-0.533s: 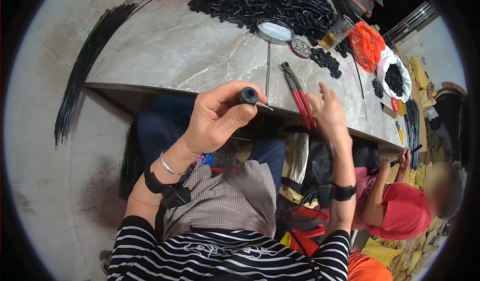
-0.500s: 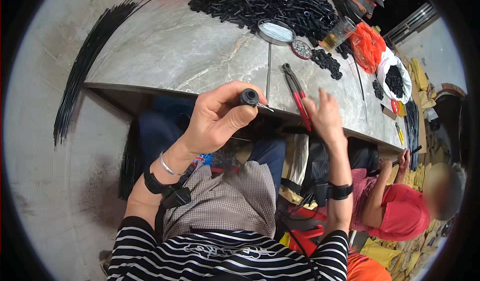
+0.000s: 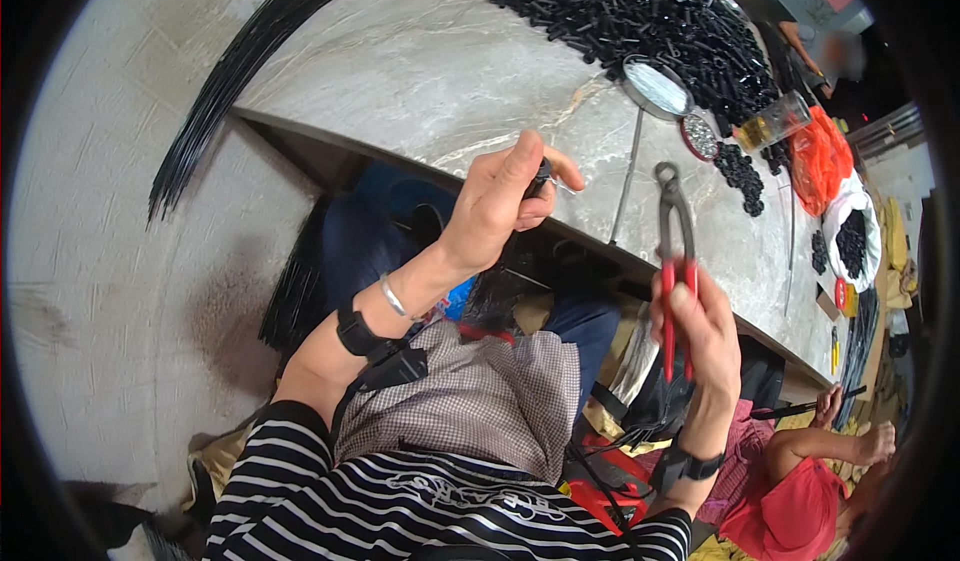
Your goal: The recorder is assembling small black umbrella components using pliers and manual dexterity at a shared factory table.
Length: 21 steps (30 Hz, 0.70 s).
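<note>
My left hand (image 3: pixel 488 206) is closed around a short black cylindrical piece (image 3: pixel 541 175), just past the table's front edge. A thin, pale wire end (image 3: pixel 565 187) sticks out beside it; most of the piece is hidden by my fingers. My right hand (image 3: pixel 710 326) grips the red handles of a pair of pincers (image 3: pixel 666 236) at the same edge. Their dark metal head points away from me over the tabletop, and the handles stand slightly apart. Nothing shows between the jaws.
On the grey marbled table (image 3: pixel 450 81) lie a heap of black tubes (image 3: pixel 640 11), a round tin (image 3: pixel 656 88), a dish of metal bits (image 3: pixel 699 137) and small black parts (image 3: pixel 742 176). A cup (image 3: pixel 770 126) stands beyond. Black rods (image 3: pixel 250 61) overhang at left. A co-worker sits at right.
My right hand has taken up the pincers from the tabletop. My left hand has turned, so the black piece's round end faces away. The view has swung, shifting the table contents rightward.
</note>
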### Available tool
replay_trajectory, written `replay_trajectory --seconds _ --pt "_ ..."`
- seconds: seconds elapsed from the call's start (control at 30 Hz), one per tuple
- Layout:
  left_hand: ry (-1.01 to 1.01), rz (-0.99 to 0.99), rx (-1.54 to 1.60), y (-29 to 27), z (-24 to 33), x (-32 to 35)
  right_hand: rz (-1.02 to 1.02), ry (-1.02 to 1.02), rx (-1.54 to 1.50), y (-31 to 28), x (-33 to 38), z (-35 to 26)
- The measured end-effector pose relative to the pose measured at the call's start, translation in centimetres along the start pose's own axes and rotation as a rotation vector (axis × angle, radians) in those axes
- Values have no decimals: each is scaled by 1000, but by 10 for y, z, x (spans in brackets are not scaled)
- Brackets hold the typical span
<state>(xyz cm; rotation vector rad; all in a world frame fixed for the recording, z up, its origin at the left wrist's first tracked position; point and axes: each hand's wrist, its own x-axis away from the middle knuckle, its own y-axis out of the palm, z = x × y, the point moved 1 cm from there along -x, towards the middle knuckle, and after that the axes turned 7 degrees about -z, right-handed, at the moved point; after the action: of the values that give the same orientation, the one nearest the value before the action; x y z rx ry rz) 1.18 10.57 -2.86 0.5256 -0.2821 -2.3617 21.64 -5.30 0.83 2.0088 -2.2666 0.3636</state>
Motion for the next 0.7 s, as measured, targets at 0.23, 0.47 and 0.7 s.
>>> replay_trajectory --seconds 0.23,0.47,0.7 --pt "-38 86 -169 13 -2 15 -479 183 -435 48 37 -6" --pt "-61 92 -226 22 2 32 -542 193 -445 55 51 -8" --pt "-45 69 -264 29 10 45 -528 251 -448 52 69 -7"
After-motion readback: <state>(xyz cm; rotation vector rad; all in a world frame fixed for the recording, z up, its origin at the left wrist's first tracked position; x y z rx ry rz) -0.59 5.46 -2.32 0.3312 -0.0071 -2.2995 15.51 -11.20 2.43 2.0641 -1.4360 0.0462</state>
